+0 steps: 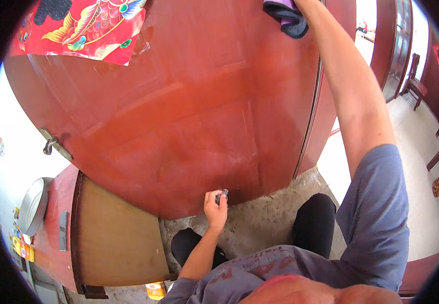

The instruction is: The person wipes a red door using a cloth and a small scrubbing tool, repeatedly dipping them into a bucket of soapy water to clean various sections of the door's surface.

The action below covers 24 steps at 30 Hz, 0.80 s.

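Observation:
A red-brown wooden door [189, 98] fills the view before me. My left hand [215, 209] is low at its bottom edge, with the fingers closed around a dark, crumpled scouring pad [223, 195]. Up at the top edge of the picture, my right arm reaches to a dark grey and purple cloth [289, 19] against the door. Only the wrist end of my right hand [303, 2] shows there, and its fingers are cut off by the frame. The cloth hangs from that hand. Wet-looking, shiny streaks cover parts of the door.
A red paper poster with a fish [101, 26] is stuck on the door, with a torn edge. The metal door handle [56, 144] juts out at left. Beside it stands a wooden table [58, 190] bearing a metal basin [33, 207]. A yellow container [155, 290] sits on the concrete floor.

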Motion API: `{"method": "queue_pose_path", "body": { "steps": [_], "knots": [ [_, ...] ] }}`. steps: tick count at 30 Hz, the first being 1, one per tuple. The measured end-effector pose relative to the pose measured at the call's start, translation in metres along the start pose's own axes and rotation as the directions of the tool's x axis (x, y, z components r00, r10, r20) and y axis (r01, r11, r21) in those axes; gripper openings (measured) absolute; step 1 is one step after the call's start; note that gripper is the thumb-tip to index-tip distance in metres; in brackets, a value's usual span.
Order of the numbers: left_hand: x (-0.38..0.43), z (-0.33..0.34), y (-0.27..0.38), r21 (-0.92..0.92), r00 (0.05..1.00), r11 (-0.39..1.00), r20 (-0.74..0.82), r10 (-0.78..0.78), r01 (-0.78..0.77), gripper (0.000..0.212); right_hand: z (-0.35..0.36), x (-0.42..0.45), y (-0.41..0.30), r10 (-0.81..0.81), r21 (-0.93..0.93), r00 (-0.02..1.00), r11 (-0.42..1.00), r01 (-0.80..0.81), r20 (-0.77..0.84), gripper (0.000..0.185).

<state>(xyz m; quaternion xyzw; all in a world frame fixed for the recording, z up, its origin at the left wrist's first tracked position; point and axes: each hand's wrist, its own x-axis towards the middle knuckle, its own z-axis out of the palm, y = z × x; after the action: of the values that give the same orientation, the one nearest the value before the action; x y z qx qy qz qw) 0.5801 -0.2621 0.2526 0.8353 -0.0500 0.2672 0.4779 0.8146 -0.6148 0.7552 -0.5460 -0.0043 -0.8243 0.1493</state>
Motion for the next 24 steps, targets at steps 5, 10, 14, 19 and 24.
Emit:
{"method": "queue_pose_path", "body": {
  "steps": [5, 10, 14, 19, 24],
  "knots": [
    [-0.005, -0.012, -0.010, -0.081, 0.998, 0.997, -0.064, -0.006, 0.001, 0.010, -0.071, -0.146, 0.025, 0.034, -0.077, 0.984, 0.997, -0.021, 0.173, 0.028],
    [-0.008, -0.014, -0.015, -0.037, 0.999, 0.999, -0.024, -0.038, 0.037, 0.009, -0.159, -0.252, 0.022, 0.234, -0.437, 0.576, 0.867, 0.241, 0.783, 0.016],
    [-0.012, -0.013, -0.030, 0.105, 1.000, 0.994, 0.006, 0.028, -0.028, 0.012, -0.232, -0.324, 0.008, 0.066, -0.241, 0.862, 0.968, 0.066, 0.502, 0.021],
    [-0.015, -0.010, -0.039, 0.155, 0.991, 0.983, 0.106, 0.081, -0.097, 0.014, -0.287, -0.420, 0.051, 0.538, -0.545, 0.272, 0.836, -0.058, 0.797, 0.021],
    [0.007, -0.026, 0.014, 0.168, 0.968, 0.965, 0.184, 0.169, -0.200, 0.015, -0.285, -0.420, 0.025, 0.234, -0.255, 0.672, 0.964, -0.070, 0.703, 0.016]
  ]
}}
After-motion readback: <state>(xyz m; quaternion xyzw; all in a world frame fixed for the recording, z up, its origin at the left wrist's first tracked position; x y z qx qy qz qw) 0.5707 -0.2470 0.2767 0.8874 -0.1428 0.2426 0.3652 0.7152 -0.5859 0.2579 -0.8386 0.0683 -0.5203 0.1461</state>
